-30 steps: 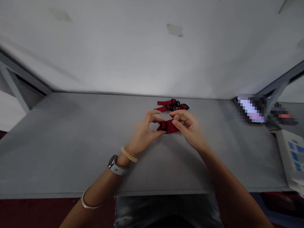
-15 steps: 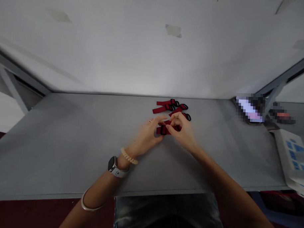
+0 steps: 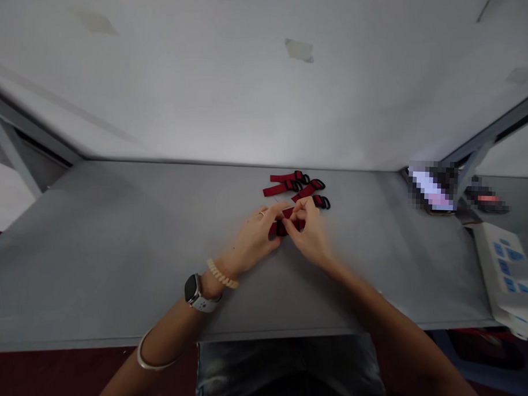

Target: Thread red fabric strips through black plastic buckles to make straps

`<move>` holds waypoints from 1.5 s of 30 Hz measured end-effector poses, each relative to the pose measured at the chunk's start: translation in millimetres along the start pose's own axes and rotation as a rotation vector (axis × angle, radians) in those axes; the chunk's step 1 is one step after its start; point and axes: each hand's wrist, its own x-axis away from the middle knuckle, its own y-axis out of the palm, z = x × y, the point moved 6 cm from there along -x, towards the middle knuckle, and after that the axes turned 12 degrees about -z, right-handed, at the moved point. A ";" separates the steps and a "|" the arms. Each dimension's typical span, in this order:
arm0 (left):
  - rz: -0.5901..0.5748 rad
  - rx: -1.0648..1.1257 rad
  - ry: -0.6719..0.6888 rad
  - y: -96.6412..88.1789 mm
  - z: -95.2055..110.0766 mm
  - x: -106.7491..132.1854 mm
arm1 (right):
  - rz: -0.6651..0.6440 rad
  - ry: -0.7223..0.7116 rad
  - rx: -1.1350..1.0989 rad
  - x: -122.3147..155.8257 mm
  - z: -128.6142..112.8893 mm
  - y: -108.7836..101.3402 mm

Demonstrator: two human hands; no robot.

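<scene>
Between my hands is a red webbing strap with a black plastic buckle. My left hand is closed on the strap's left end, thumb below and fingers above. My right hand pinches the strap just right of the buckle, thumb against fingertips. Parts of the strap are hidden by my fingers. Just beyond my hands lie several more red straps with black buckles and rings, one ring close to my right knuckles.
The grey table runs up to a white back wall. A blurred-out phone-like object leans at the right by a metal brace. A white box with blue print stands at the right edge.
My right hand has shifted slightly left, closer to my left hand, with the strap between them. The whole view has moved a little. The other straps lie as before.
</scene>
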 end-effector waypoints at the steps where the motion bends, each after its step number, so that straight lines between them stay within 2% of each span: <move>1: 0.005 0.009 -0.014 -0.7 -0.6 0.0 | 0.005 -0.005 0.004 -0.2 0.1 -0.4; 8: -0.012 0.054 -0.032 -2.9 1.7 -1.0 | 0.035 0.003 -0.077 0.0 0.2 -2.7; 17: -0.017 0.036 -0.052 2.9 5.0 -0.9 | 0.037 0.030 0.165 2.3 -8.5 3.7; 26: 0.027 0.172 -0.050 5.5 3.7 0.7 | 0.132 -0.113 0.317 12.1 -14.3 11.4; 31: 0.019 0.259 -0.091 6.6 -2.5 -0.4 | 0.132 -0.126 0.388 12.9 -14.4 15.1; 38: -0.044 0.572 -0.101 15.2 -16.4 -2.2 | 0.129 -0.010 0.256 8.9 -10.8 10.3; 42: 0.010 0.737 -0.124 12.4 -23.3 -3.1 | 0.088 0.152 -0.038 1.8 8.8 0.7; 45: 0.017 0.859 -0.146 13.0 -25.6 -4.4 | 0.062 0.175 -0.247 -1.6 17.6 -1.7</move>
